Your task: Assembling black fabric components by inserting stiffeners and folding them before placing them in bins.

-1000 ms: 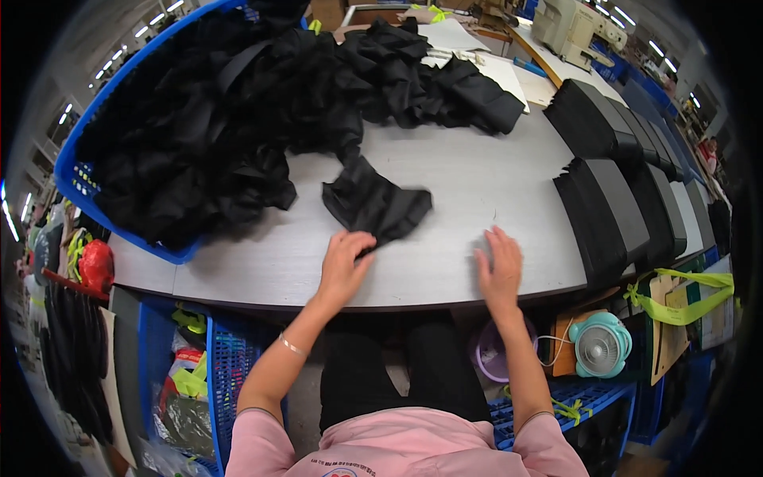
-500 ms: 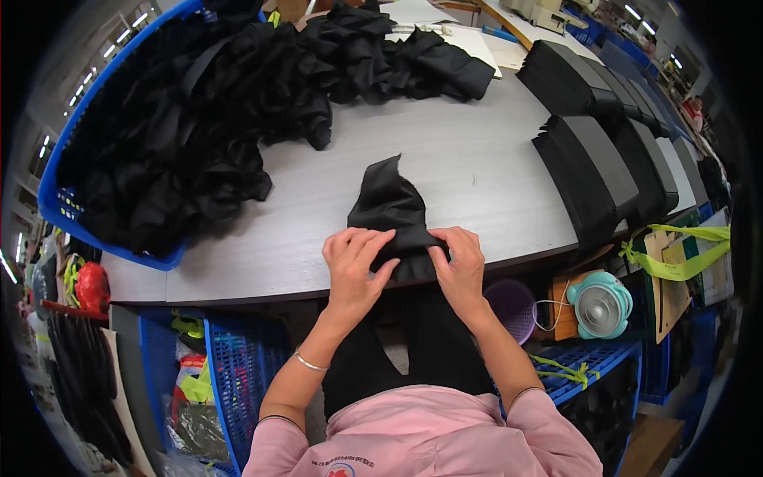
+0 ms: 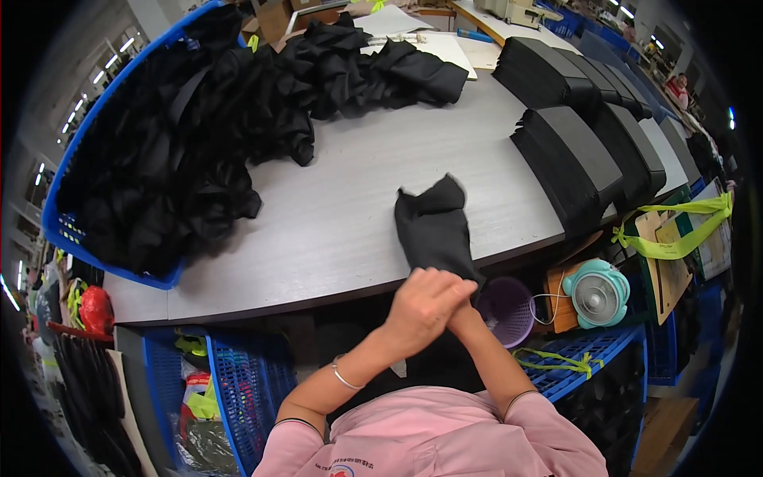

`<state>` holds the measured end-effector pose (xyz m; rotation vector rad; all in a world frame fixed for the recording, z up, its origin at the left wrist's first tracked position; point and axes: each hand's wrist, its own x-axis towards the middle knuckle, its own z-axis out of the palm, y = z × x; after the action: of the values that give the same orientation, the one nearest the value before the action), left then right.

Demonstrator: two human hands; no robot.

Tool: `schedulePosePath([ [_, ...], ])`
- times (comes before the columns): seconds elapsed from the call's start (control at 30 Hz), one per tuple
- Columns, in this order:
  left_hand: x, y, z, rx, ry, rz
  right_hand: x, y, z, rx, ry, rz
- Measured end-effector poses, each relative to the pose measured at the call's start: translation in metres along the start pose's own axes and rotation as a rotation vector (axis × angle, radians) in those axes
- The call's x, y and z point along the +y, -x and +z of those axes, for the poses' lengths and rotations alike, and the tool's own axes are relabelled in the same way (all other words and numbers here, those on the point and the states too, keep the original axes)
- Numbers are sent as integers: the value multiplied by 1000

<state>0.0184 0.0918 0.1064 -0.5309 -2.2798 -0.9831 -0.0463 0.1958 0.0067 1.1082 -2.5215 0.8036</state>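
A black cloth piece [image 3: 435, 230] reaches up from my hands over the front edge of the table, its far end folded over and somewhat puffed out. My left hand [image 3: 427, 308] is closed on its near end, crossing over my right wrist. Of my right hand [image 3: 462, 318] only the part by the wrist shows. Its fingers are hidden by the cloth and my left hand; whether they are inside the cloth or under it, I cannot tell.
Crumpled black cloth pieces [image 3: 270, 103] spill from a blue basket [image 3: 60, 226] at the left. Stacks of black pieces [image 3: 568, 151] line the right of the grey table [image 3: 350, 175]. Below are a purple bin [image 3: 509, 310], a small turquoise fan [image 3: 596, 294] and blue crates [image 3: 250, 405].
The cloth and both hands have moved right and nearer to me. My hands, apart before, now cross. The cloth, bunched before, is drawn out longer. The view has shifted slightly.
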Motion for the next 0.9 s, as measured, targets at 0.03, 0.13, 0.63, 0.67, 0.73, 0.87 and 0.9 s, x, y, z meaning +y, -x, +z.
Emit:
schedulePosePath([
  [0.03, 4, 2, 7, -12, 52, -6, 7, -1, 1, 6, -27, 43],
  [0.13, 18, 17, 22, 8, 86, -70, 18, -17, -4, 131, -329, 244],
  [0.63, -36, 16, 16, 242, 41, -509, -1, -24, -25, 212, -1960, 597],
  [0.67, -44, 16, 14, 237, 66, -501, -6, -18, -30, 165, -1741, 507],
  [0.73, -58, 15, 13, 281, 102, -474, -18, -9, -38, 132, -1303, 423],
  [0.87, -62, 10, 21, 192, 220, -390, -32, 1, -58, 133, -1176, 547],
  [0.9, -57, 10, 23, 168, 318, -439, -34, 1, -61, 135, -1167, 576],
])
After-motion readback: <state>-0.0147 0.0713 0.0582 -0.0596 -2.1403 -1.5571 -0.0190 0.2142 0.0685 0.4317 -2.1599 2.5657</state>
